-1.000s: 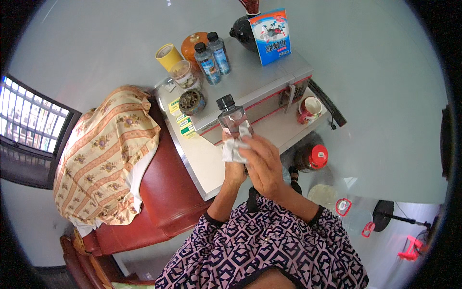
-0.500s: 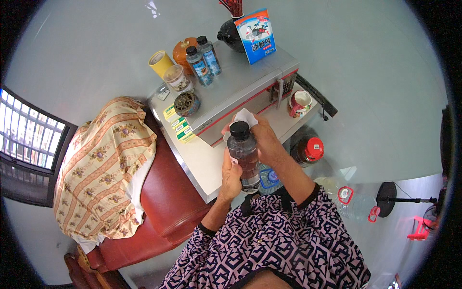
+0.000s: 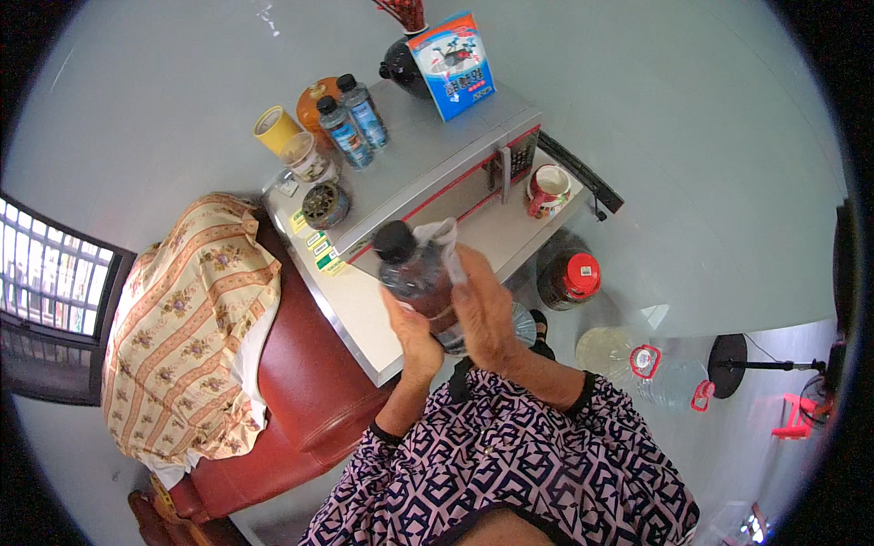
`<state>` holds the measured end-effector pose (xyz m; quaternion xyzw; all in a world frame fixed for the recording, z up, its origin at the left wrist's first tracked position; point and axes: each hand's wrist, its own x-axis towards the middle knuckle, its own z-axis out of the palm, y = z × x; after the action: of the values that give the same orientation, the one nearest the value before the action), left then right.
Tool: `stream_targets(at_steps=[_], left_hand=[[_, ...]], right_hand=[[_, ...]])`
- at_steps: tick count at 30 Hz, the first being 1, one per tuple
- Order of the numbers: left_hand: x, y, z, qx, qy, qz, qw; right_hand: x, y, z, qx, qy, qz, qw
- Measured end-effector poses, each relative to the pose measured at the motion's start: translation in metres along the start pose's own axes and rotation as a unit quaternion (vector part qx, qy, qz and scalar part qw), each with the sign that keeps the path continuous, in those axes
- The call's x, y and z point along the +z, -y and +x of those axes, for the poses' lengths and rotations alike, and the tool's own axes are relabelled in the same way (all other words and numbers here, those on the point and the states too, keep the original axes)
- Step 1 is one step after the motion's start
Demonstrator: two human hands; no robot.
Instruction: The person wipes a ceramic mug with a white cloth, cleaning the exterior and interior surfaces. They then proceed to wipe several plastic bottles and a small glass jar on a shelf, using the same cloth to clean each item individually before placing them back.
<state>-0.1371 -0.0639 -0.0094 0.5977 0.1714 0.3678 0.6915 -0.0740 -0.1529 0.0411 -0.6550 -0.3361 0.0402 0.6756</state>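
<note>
A clear plastic bottle [image 3: 421,280] with a black cap is held tilted in front of my body, its cap toward the upper left. My left hand [image 3: 415,338] wraps round the bottle's lower left side. Against its right side lies my right hand [image 3: 484,314], fingers closed on a crumpled white wipe [image 3: 443,238]. The wipe touches the bottle near its shoulder; whether it is tissue or cloth I cannot tell. Part of the bottle's lower body is hidden by my hands, and motion blurs it slightly.
Behind stands a silver microwave [image 3: 405,150] on a white table [image 3: 360,305]. On it are two similar bottles [image 3: 346,135], a dark burner [image 3: 325,205], a black vase and a blue packet [image 3: 455,68]. A red cup [image 3: 549,187] stands right of it; a red-lidded jar [image 3: 569,280] is lower right.
Both hands have shifted left with the bottle, which tilts further left. My right hand has come lower along its side. The view has turned slightly.
</note>
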Motion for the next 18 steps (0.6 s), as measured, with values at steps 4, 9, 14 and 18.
stream_targets(at_steps=[4, 9, 14, 18], left_hand=[[0.009, -0.002, 0.031, 0.001, -0.088, -0.049, 0.995], [0.026, -0.011, 0.037, -0.067, -0.114, -0.127, 0.983], [0.033, -0.002, 0.029, -0.088, -0.071, -0.093, 0.989], [0.034, 0.005, 0.019, -0.120, -0.036, -0.078, 0.989]], right_hand=[[-0.002, -0.018, -0.017, -0.137, 0.042, -0.142, 0.979], [-0.017, -0.025, -0.019, -0.190, 0.058, -0.218, 0.955], [-0.015, -0.027, 0.017, -0.150, 0.032, -0.138, 0.978], [-0.007, -0.020, 0.051, -0.082, 0.001, -0.070, 0.994]])
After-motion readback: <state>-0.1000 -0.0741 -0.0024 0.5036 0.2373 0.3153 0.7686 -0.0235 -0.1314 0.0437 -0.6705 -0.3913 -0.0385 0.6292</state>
